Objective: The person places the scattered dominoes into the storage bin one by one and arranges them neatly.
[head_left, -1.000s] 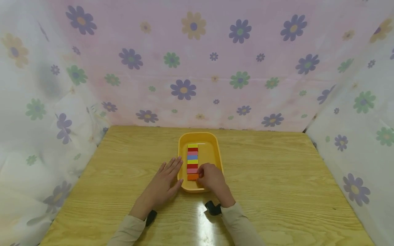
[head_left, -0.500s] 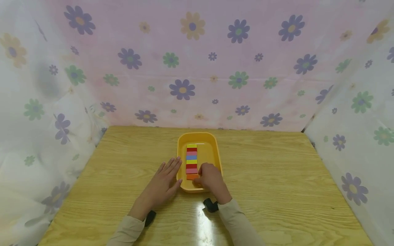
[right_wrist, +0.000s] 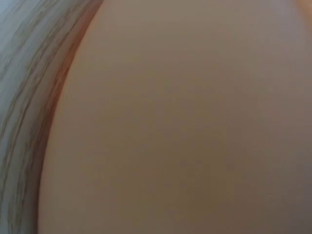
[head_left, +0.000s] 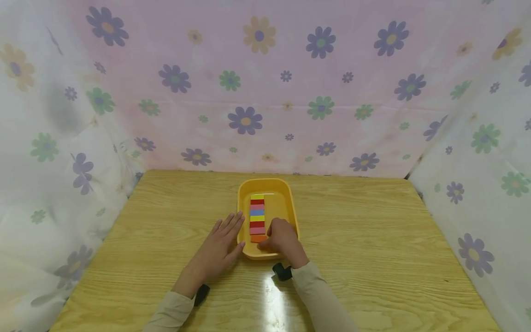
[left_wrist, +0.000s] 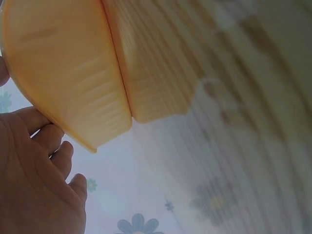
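Note:
Inside the yellow tray (head_left: pixel 286 196), along its left side, lies a column of several coloured blocks (head_left: pixel 257 215) in yellow, red, pink and blue. An orange block (head_left: pixel 258 239) sits at the near end, slightly askew, with a thin gap before the pink one. My right hand (head_left: pixel 286 240) reaches in over the tray's right side. Its thumb touches the orange block's near edge; the index finger is bent and its tip is hidden. My left hand (head_left: pixel 215 251) rests straight fingers and thumb against the tray's left rim, as the left wrist view also shows at the tray wall (left_wrist: pixel 73 73).
The tray stands on a wood-grain table (head_left: pixel 365 240). Flower-patterned curtains (head_left: pixel 286 83) rise behind and on both sides. A black wrist device (head_left: pixel 282 272) shows beside the right cuff. The right wrist view is mostly filled by a blurred close-up of skin (right_wrist: pixel 175 117).
My right thumb has slid left from the orange block's right end along its near edge. The orange block has turned slightly and shifted a little right of the column. The left hand stays put.

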Demonstrator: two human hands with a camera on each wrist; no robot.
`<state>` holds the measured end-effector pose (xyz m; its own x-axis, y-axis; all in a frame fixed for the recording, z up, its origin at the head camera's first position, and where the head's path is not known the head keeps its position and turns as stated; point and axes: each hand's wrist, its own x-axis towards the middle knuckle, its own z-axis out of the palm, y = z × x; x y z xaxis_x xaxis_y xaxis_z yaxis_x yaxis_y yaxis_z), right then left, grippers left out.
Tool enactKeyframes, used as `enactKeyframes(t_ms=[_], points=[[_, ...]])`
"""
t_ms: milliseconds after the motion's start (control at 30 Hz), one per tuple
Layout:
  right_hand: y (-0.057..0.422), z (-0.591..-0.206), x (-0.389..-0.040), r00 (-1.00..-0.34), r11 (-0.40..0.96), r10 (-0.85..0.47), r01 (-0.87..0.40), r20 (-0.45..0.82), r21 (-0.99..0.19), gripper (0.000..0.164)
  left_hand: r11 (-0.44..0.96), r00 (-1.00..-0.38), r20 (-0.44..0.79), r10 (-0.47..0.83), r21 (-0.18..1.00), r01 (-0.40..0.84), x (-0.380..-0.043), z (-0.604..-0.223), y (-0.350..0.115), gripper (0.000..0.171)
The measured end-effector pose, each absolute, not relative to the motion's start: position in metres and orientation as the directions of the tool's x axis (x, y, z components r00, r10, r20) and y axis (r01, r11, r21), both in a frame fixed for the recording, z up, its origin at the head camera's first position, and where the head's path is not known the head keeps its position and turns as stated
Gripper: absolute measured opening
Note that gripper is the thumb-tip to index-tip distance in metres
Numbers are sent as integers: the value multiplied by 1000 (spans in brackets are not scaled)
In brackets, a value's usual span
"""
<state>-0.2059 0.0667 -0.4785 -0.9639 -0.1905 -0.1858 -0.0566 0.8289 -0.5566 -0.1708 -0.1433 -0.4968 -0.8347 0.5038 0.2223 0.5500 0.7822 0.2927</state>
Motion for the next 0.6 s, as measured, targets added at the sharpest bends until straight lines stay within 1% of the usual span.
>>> enactKeyframes(t_ms=[167,400,600], points=[[68,-482,-210,-962,821,-183,-36,-203,-569,39,778,-836,222,501,307,548,-170,-496,-143,64],[69,-482,-211,-961,775,-164,16,-225,-631,39,778,-837,230,497,309,547,-170,-496,-143,64],[68,-481,-210,-963,758,-158,23,-217,-651,37,782,-839,224,497,305,544,-170,-498,-143,64]])
